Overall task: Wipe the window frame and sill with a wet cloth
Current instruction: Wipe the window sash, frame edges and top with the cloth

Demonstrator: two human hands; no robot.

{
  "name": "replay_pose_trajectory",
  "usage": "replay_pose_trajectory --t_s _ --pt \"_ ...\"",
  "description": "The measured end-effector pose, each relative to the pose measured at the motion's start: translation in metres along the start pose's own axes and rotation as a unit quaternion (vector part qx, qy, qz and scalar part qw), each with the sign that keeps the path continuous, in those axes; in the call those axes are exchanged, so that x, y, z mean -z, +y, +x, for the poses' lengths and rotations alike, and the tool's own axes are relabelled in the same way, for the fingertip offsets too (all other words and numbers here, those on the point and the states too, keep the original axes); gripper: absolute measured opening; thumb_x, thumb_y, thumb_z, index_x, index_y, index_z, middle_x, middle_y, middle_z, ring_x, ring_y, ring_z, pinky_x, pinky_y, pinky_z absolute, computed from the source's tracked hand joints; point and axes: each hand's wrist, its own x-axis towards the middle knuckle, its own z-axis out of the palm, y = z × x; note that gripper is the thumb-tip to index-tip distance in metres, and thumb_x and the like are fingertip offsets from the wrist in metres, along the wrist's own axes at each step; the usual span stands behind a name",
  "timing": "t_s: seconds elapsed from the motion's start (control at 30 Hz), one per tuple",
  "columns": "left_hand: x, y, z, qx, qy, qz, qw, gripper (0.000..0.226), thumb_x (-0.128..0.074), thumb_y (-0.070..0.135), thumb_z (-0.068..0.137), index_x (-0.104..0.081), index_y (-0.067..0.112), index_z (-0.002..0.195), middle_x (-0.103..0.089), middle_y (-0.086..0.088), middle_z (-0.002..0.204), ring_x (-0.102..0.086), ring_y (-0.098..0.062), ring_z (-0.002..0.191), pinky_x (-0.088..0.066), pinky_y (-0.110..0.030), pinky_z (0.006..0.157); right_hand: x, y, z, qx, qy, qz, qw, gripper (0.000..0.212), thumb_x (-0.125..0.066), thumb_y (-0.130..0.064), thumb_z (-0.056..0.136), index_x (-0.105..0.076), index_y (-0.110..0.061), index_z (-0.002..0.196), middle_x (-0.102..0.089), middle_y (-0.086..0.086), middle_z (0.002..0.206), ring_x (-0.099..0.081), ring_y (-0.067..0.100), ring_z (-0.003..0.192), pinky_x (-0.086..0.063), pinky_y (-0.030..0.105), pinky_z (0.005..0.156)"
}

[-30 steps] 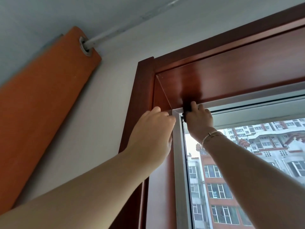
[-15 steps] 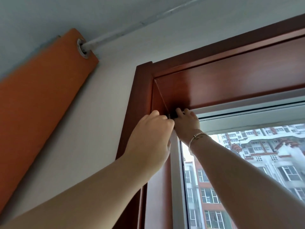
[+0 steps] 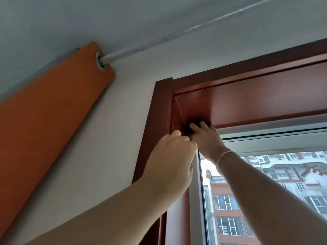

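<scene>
Both my hands are raised into the top left corner of the red-brown wooden window frame (image 3: 247,106). My right hand (image 3: 208,140), with a thin bracelet at the wrist, grips a dark cloth (image 3: 188,129) and presses it into the corner where the top board meets the left side board. Only a small dark piece of the cloth shows past the fingers. My left hand (image 3: 172,158) sits just left of and below it, knuckles bent against the frame's edge, touching the right hand. Its fingertips are hidden. The sill is out of view.
A white inner frame (image 3: 194,200) runs down beside the glass pane (image 3: 251,200), with buildings outside. An orange curtain (image 3: 44,121) hangs from a white rod (image 3: 159,41) on the wall to the left. The ceiling is close above.
My right hand slid the cloth left along the top of the frame into the corner, meeting my left hand. The view shifted slightly right and up.
</scene>
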Motion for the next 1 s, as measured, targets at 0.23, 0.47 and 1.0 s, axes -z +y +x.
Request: replay_pose_trajectory --t_s 0.23,0.47,1.0 --pt "0.0 -0.001 0.0 -0.006 -0.016 0.028 0.999 0.027 -0.048 0.014 0.088 -0.028 0.026 0.076 -0.018 0.011 0.065 -0.025 -0.009 0.08 -0.018 -0.022 0.073 -0.005 0.023 -0.014 0.046 -0.018 -0.04 0.998 0.01 -0.066 -0.023 0.069 -0.073 -0.02 0.062 -0.065 -0.001 0.076 -0.058 0.025 0.06 -0.041 0.026 0.05" --pt "-0.002 0.005 -0.001 0.002 -0.047 0.085 0.995 0.028 -0.048 0.01 0.087 -0.029 0.023 0.072 -0.023 0.008 0.066 -0.025 -0.012 0.08 -0.014 -0.024 0.071 -0.001 0.079 -0.049 0.029 0.004 -0.054 0.998 0.004 -0.067 -0.01 0.061 -0.065 -0.013 0.061 -0.059 0.002 0.072 -0.051 0.026 0.058 -0.037 0.028 0.05" --pt "-0.001 0.006 0.003 -0.044 -0.109 0.183 0.976 0.025 -0.049 0.012 0.084 -0.028 0.019 0.073 -0.027 0.006 0.065 -0.027 -0.016 0.081 -0.017 -0.028 0.073 0.001 0.035 -0.018 0.062 -0.102 -0.021 0.993 0.033 -0.044 -0.019 0.094 -0.059 -0.02 0.123 -0.046 -0.002 0.132 -0.045 0.026 0.112 -0.042 0.034 0.081"
